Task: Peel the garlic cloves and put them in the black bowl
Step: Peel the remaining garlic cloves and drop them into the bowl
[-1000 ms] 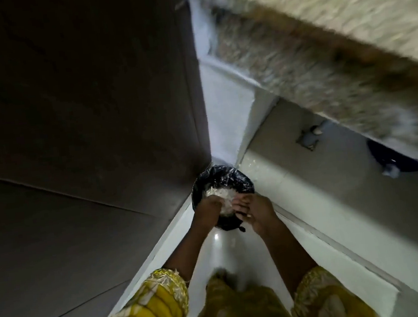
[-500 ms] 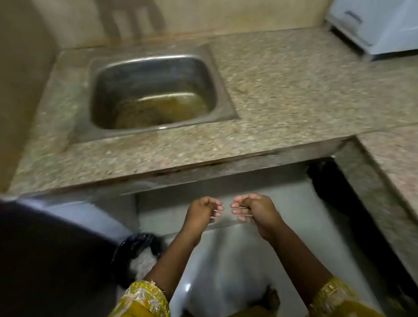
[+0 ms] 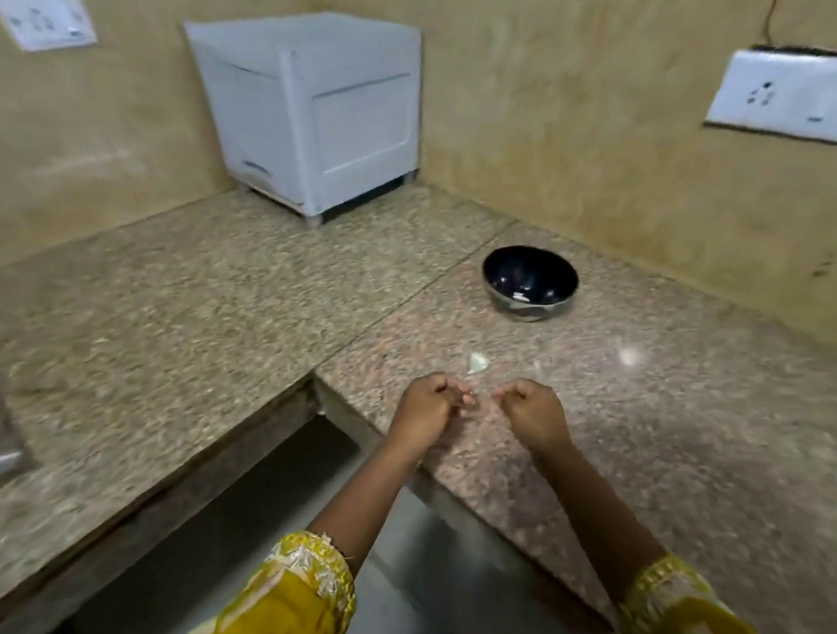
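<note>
– speckled brown granite worktop (image 3: 678,444) fills the view now, not the black-lined bin down on the floor. skins dumped, then?
– looks so. both hands are back up: left hand (image 3: 428,408) and right hand (image 3: 532,408) hover close together, fingers curled in. whether they pinch a scrap, i cannot tell.
– and the garlic?
– one small pale garlic piece (image 3: 477,362) lies just beyond the fingers, apart from the round glossy black bowl (image 3: 499,269). likely the next one to handle.
</note>
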